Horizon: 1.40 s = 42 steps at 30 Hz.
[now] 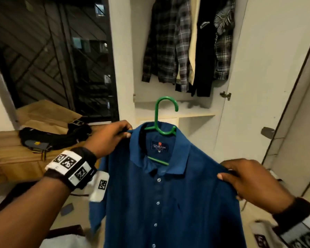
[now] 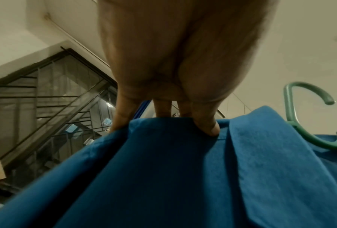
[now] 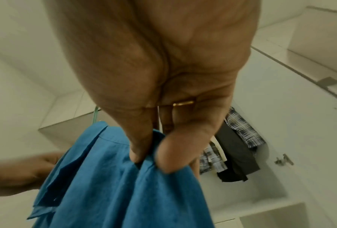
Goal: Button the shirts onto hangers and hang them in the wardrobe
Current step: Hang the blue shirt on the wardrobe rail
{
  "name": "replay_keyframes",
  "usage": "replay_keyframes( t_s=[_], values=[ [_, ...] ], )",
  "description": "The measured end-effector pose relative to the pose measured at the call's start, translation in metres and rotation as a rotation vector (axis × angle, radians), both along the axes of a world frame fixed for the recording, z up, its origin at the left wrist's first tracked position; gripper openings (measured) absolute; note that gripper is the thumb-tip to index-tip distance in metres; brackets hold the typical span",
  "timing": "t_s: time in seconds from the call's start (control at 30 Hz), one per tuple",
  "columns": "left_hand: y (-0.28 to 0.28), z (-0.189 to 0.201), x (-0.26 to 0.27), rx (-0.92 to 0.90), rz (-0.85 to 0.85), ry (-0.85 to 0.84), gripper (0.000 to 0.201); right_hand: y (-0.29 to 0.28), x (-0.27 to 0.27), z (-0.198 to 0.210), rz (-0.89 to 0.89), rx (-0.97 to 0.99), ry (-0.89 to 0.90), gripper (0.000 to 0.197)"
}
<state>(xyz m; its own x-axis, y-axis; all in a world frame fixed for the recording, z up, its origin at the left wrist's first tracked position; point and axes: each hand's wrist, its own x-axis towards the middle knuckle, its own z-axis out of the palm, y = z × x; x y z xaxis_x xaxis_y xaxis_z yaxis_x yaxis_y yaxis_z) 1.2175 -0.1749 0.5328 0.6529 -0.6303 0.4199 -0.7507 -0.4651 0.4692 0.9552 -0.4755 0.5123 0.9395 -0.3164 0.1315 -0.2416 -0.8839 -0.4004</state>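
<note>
Both hands — left hand (image 1: 109,138), right hand (image 1: 247,178) — pinch the soft, light, buttoned blue cotton shirt (image 1: 168,203) at its shoulders over a green plastic hanger (image 1: 162,122).

A blue shirt (image 1: 168,203), buttoned down its front with white buttons, hangs on a green hanger (image 1: 161,122), hook upright, held in the air before the open wardrobe (image 1: 236,68) of hanging shirts (image 1: 184,43).

Matt blue cloth shirt (image 1: 168,203); glossy green plastic hanger (image 1: 159,120).
</note>
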Motion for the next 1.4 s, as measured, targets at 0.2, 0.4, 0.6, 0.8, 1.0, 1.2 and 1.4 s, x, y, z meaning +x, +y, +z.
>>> replay_keyframes(
  t_s=[0.2, 0.4, 0.6, 0.8, 1.0, 1.2, 1.4],
  values=[
    [-0.100, -0.010, 0.062, 0.094, 0.064, 0.107, 0.005, -0.057, 0.047, -0.017, -0.116, 0.459, -0.099, 0.015],
    [-0.177, -0.001, 0.130, 0.005, 0.035, 0.121, 0.006, -0.104, 0.108, -0.005, -0.173, 0.598, -0.201, 0.020],
    [-0.231, 0.026, 0.208, -0.100, 0.011, 0.082, 0.005, -0.140, 0.177, 0.026, -0.254, 0.697, -0.263, 0.019],
    [-0.296, 0.035, 0.224, -0.620, 0.126, -0.157, 0.063, -0.175, 0.295, 0.077, -0.157, 0.708, -0.478, 0.018],
    [-0.406, -0.014, 0.199, -0.328, 0.132, 0.036, 0.132, -0.224, 0.426, 0.146, -0.031, 0.649, -0.583, 0.018],
    [-0.503, 0.036, 0.306, -0.505, 0.418, -0.130, 0.086, -0.263, 0.541, 0.219, 0.112, 0.616, -0.687, 0.022],
    [-0.515, 0.069, 0.435, -0.405, 0.630, -0.202, 0.150, -0.286, 0.621, 0.304, 0.174, 0.259, -0.674, 0.019]
  ],
)
